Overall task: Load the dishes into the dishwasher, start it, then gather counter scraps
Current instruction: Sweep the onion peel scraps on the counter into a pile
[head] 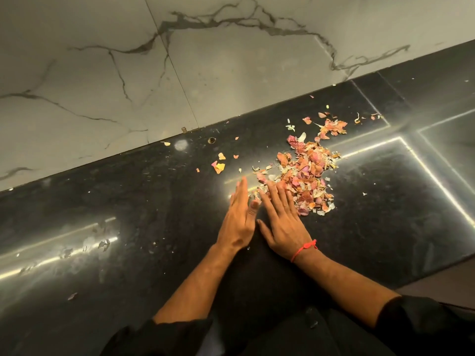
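Observation:
A pile of pink and orange onion-skin scraps (307, 176) lies on the black stone counter (144, 201). A smaller heap of scraps (332, 127) sits behind it, and a few loose flakes (219, 164) lie to its left. My left hand (240, 217) stands on edge, fingers straight, just left of the pile's near end. My right hand (282, 222), with a red thread on the wrist, lies flat with its fingertips touching the pile's near edge. Neither hand holds anything.
A marbled grey wall (180, 68) rises behind the counter. Single peel bits lie near the wall (167, 143) and at the front left (72, 296). A small round hole (212, 140) is in the counter by the wall. Bright light strips reflect on the stone.

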Action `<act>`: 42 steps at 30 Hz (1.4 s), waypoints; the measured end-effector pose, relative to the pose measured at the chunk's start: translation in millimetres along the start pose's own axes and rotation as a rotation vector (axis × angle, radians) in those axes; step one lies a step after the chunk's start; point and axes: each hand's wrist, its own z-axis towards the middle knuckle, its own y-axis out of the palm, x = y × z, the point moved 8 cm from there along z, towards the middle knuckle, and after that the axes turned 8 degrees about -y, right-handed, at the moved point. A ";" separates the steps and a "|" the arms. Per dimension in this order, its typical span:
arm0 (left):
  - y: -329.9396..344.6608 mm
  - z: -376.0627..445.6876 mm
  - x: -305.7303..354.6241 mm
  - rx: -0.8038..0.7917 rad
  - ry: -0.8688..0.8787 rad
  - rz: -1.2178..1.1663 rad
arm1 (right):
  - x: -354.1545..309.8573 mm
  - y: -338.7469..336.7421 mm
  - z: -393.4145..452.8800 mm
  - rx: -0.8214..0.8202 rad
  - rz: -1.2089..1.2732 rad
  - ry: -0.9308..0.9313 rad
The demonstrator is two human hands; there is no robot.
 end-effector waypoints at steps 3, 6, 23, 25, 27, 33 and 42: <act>-25.3 1.4 -13.5 0.135 -0.033 -0.057 | -1.6 0.8 0.9 -0.019 -0.010 -0.018; -75.4 29.0 -54.4 0.315 -0.110 0.032 | -2.3 0.5 1.2 -0.033 -0.024 -0.036; -156.7 137.6 -114.7 0.333 -0.323 0.502 | -1.3 -1.1 3.5 0.029 0.109 -0.077; -126.6 122.4 -88.5 0.234 -0.184 0.407 | -0.9 -1.1 3.8 0.035 0.112 -0.075; -81.0 97.3 -50.8 0.087 0.025 0.359 | -0.7 -1.2 3.4 0.039 0.108 -0.073; -59.5 63.6 -44.4 0.252 -0.098 0.297 | -1.1 -2.1 2.8 0.075 0.116 -0.092; 1.5 20.7 2.0 -0.082 0.011 0.055 | -0.9 -13.8 -4.1 0.197 0.233 -0.129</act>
